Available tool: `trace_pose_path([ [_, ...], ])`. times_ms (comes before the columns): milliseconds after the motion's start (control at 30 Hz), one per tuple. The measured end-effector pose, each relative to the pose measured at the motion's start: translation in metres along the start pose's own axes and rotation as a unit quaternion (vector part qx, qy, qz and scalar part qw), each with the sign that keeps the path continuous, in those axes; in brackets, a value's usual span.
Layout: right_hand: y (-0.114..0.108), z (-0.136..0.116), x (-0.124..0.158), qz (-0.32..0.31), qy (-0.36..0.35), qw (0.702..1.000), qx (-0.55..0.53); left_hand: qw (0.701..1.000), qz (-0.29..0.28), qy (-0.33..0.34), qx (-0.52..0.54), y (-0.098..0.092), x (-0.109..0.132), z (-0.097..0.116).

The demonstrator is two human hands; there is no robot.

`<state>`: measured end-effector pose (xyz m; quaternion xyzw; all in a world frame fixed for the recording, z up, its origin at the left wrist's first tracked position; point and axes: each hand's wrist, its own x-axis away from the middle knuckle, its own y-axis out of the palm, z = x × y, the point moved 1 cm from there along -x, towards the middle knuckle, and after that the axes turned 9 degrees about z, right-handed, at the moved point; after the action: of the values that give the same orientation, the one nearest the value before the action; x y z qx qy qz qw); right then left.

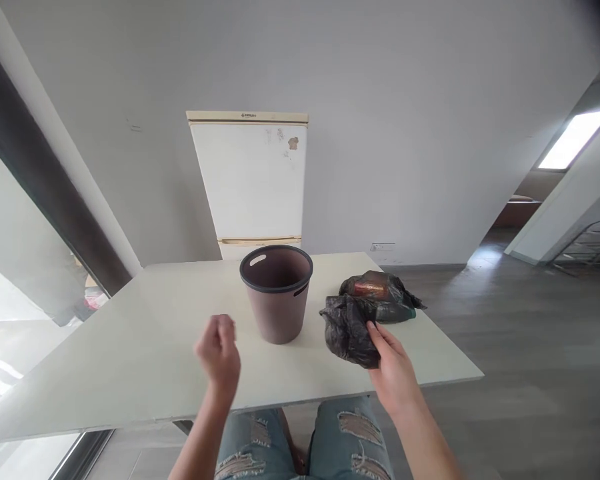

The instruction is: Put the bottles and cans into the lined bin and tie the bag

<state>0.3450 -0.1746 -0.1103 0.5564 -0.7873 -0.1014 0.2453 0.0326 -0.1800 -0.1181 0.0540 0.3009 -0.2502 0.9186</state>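
My right hand (393, 365) grips a crumpled black plastic bag (349, 333) between thumb and fingers, above the right part of the table. Left of the bin's base, my left hand (219, 353) is raised in a fist, slightly blurred, with nothing showing in it. Between my hands a mauve plastic bin (279, 313) with a dark rim and handle slots stands upright on the table. Just behind the held bag lies a dark see-through plastic bag (393, 293) with a reddish-brown item and a greenish one showing through it.
The pale table (145, 347) spans the front, its right edge slanting toward me. A white fridge (253, 180) stands behind it against a grey wall (405, 133). At the far right a metal rack (593, 247) rests on the grey floor. My legs in ripped jeans (353, 437) are below the table edge.
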Motion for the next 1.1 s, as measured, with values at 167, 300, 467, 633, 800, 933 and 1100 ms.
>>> trace_pose_path([
  [167, 0.044, 0.016, 0.033, -0.092, 0.051, 0.994, -0.015, 0.932, -0.298, -0.108, 0.178, 0.002, 0.051, 0.082],
  [300, 0.057, 0.022, 0.035, -0.121, 0.015, 0.992, -0.006, 0.945, -0.267, -0.13, 0.139, -0.004, 0.043, 0.085],
  [467, 0.051, 0.012, 0.026, -0.085, -0.086, 0.992, 0.031, 0.986, -0.143, -0.078, 0.026, -0.019, 0.022, 0.075],
  [633, 0.052, 0.014, 0.033, -0.234, -0.171, 0.936, 0.198, 0.977, -0.2, -0.074, 0.022, -0.021, 0.026, 0.082],
  [800, 0.042, 0.01, 0.022, -0.132, -0.177, 0.947, 0.233, 0.979, -0.203, -0.008, 0.018, -0.026, 0.02, 0.083],
  [933, 0.043, -0.004, 0.024, -0.117, -0.124, 0.966, 0.195, 0.966, -0.234, -0.072, 0.081, -0.029, 0.014, 0.081],
  [1100, 0.053, -0.018, 0.036, -0.2, -0.025, 0.964, 0.173, 0.908, -0.222, -0.256, 0.246, -0.028, 0.013, 0.082],
])
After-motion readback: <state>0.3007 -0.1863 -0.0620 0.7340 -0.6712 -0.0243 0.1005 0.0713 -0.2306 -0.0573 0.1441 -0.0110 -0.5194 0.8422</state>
